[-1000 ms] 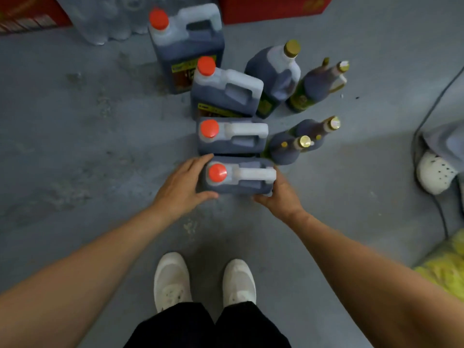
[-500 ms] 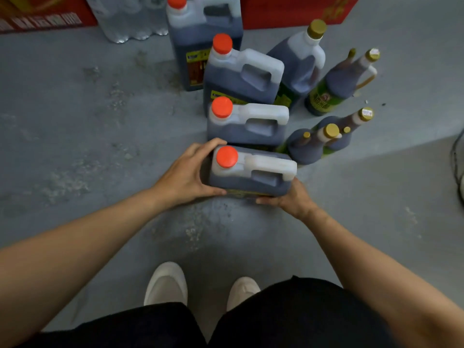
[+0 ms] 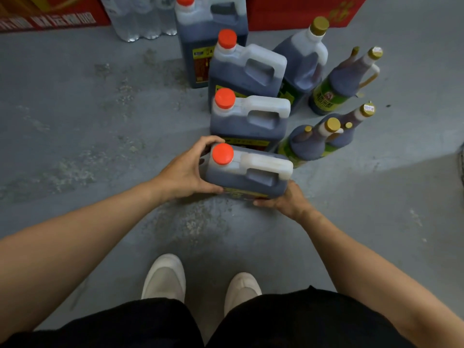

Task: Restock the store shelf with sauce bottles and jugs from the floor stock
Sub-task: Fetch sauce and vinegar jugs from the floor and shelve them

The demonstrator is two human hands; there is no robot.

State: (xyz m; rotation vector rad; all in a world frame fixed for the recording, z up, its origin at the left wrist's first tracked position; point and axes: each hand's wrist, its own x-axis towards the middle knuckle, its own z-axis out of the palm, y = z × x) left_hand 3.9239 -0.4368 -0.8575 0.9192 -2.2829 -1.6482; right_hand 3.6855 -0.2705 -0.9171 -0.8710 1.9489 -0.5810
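Both hands, left hand (image 3: 185, 173) and right hand (image 3: 288, 200), curl fingers round the nearest jug (image 3: 247, 172). Beyond the fingers, three jugs and several bottles (image 3: 326, 96) wait; no shelf visible, restocking barely begun.

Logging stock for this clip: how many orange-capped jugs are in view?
4, in one row running away from the person: nearest jug held by left hand and right hand; second jug; third jug; farthest jug, partly cropped.
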